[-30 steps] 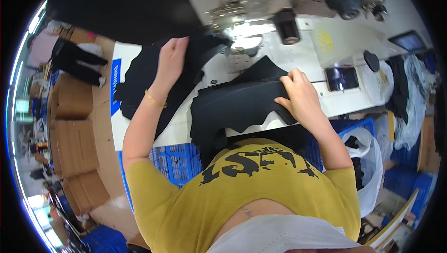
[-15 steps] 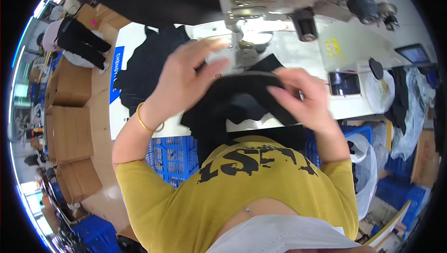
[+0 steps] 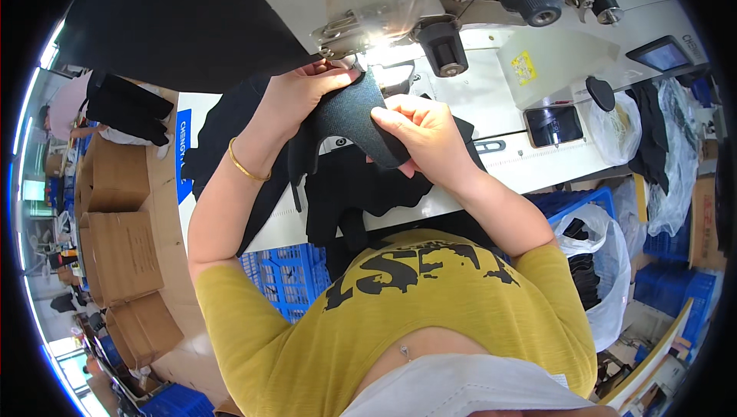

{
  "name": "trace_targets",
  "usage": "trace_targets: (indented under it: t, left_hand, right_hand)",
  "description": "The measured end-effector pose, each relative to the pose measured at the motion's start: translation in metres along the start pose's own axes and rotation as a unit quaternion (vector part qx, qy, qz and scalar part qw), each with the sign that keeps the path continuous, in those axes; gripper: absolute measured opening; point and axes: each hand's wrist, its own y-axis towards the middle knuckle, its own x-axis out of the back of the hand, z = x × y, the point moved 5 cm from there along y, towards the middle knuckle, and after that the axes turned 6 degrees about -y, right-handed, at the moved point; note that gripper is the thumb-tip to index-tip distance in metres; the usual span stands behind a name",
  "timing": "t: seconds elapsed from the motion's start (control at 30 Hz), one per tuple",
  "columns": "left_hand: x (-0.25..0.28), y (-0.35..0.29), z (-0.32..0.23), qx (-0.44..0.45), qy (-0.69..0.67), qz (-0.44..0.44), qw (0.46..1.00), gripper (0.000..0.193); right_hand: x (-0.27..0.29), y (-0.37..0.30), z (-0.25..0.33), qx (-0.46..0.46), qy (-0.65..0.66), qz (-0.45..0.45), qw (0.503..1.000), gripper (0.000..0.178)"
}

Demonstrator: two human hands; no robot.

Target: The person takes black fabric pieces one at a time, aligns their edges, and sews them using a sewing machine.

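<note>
A piece of black fabric (image 3: 349, 116) with a curved edge is stretched between my hands, close under the lit head of a sewing machine (image 3: 368, 41). My left hand (image 3: 313, 89) pinches its far left end beside the presser foot area. On the right, my right hand (image 3: 418, 131) grips the other side, thumb on top and fingers curled beneath. More black fabric (image 3: 368, 187) hangs below over the table's near edge. Further dark cloth (image 3: 223, 141) lies on the table under my left forearm. The needle itself is hidden.
A phone (image 3: 554, 125) lies on the white table (image 3: 507, 160) to the right, near a plastic bag (image 3: 614, 129). Blue crates (image 3: 284, 279) stand below the table. Cardboard boxes (image 3: 115, 175) line the floor at left, where another person (image 3: 115, 106) bends over.
Both hands have moved the black fabric away from me, up to the machine head. My left hand, fingers apart before, now pinches the cloth. The view has shifted slightly.
</note>
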Motion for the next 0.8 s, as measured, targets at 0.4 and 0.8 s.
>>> trace_targets:
  t: [0.4,0.8]
  left_hand:
    - [0.001,-0.04,-0.022,-0.439,0.48,-0.198,0.733,0.024]
    - [-0.031,-0.077,0.017,-0.666,0.484,-0.008,0.567,0.029]
  right_hand:
    - [-0.001,-0.026,0.008,-0.003,-0.089,0.002,0.996,0.021]
    - [0.001,-0.009,0.005,0.037,-0.115,0.009,0.993,0.032]
